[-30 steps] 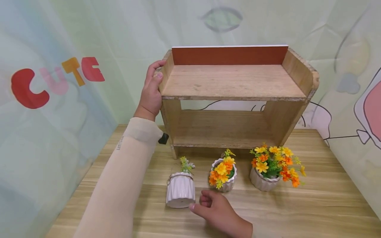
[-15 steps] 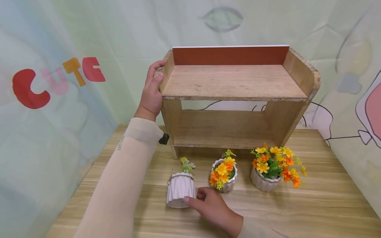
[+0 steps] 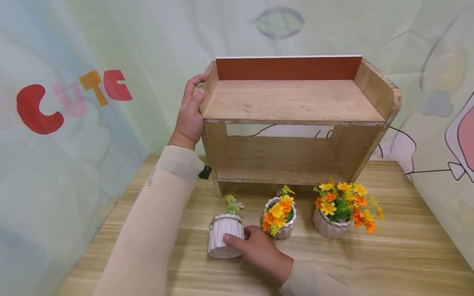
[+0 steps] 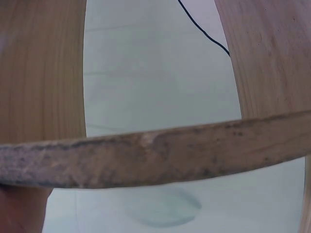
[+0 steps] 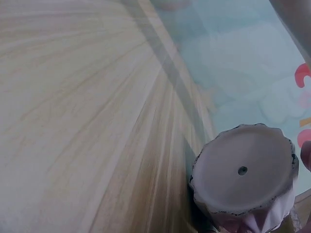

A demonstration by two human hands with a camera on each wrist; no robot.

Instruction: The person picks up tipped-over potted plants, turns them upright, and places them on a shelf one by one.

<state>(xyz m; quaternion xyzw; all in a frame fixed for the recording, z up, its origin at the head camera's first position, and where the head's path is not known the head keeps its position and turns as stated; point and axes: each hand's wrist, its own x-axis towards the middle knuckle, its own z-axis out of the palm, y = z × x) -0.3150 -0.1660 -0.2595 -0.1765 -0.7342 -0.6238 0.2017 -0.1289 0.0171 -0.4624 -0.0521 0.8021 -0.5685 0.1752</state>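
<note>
My left hand (image 3: 189, 117) grips the left side panel of a two-tier wooden shelf (image 3: 296, 100). In the left wrist view a worn shelf edge (image 4: 155, 158) crosses the picture, with part of the hand (image 4: 22, 211) at the lower left. A white fluted flowerpot (image 3: 222, 230) lies tipped over in front of the shelf, twine round its rim, its small flowers pointing away. My right hand (image 3: 261, 253) holds its right side, thumb over the pot and fingers tucked beside it. The right wrist view shows the pot's round base (image 5: 243, 170) with a central hole.
Right of the tipped pot stand a pot with orange and yellow flowers (image 3: 279, 216) and a fuller one (image 3: 333, 222). The wood-grain table (image 3: 392, 255) meets a printed cloth backdrop (image 3: 111, 164) at the back and sides.
My right hand has moved left and slightly away from me, its thumb passing from beside the tipped flowerpot onto it. The left hand keeps its hold on the shelf; the pots stay put.
</note>
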